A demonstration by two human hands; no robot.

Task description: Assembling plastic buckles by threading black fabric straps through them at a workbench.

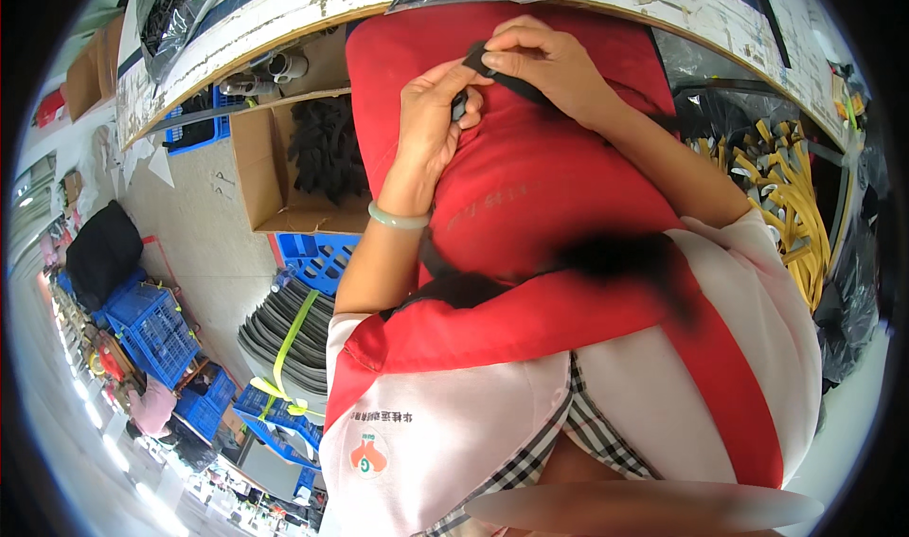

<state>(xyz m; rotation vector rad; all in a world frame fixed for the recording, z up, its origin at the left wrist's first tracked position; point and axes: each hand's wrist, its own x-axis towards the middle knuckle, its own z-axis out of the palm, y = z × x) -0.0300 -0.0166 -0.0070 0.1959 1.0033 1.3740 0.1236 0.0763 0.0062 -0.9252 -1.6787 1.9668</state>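
My left hand (pixel 431 111) and my right hand (pixel 549 62) meet above my red apron (pixel 530 182), near the table edge. Between their fingertips is a black fabric strap (pixel 481 59), pinched by both hands. From my right fingers the strap runs on under that hand. A small dark grey piece (pixel 459 107) shows in the curled fingers of my left hand; I cannot tell whether it belongs to the strap. A pale green bangle (pixel 398 217) circles my left wrist.
A worn white table (pixel 312 33) with bagged black goods curves across the front. Left of me, an open cardboard box (pixel 258 163) holds black straps, above a blue crate (pixel 317 256) and a tied black bundle (pixel 284 333). Yellow straps (pixel 786 205) hang at right. One person (pixel 153 409) sits far left.
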